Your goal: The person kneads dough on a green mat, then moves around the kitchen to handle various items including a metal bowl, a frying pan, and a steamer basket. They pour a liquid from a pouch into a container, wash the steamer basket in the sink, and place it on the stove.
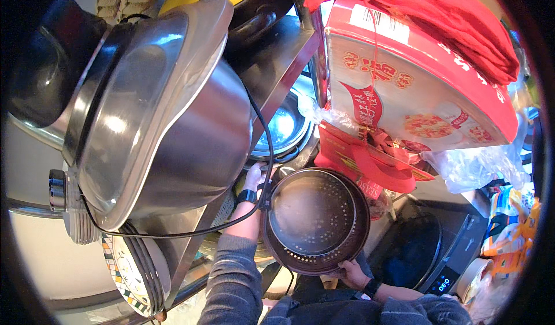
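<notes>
A round dark metal pan (318, 221) with rows of small perforations, looking like a steamer or colander with a smaller one nested in it, is held before me. My right hand (354, 274) grips its lower right rim. My left hand (256, 177), with a dark band on the wrist, reaches to the shelf on the pan's upper left, at the edge of stacked dark pans (284, 128); its fingers are partly hidden behind a black cable (269, 151), so its hold cannot be told.
A large steel pot (195, 143) with a lid fills the left, on a metal shelf (282, 73). Patterned plates (134, 268) stand below it. A red box (412, 78) hangs over the right. An induction cooker (407, 247) with a lit display lies lower right, beside plastic packages (505, 229).
</notes>
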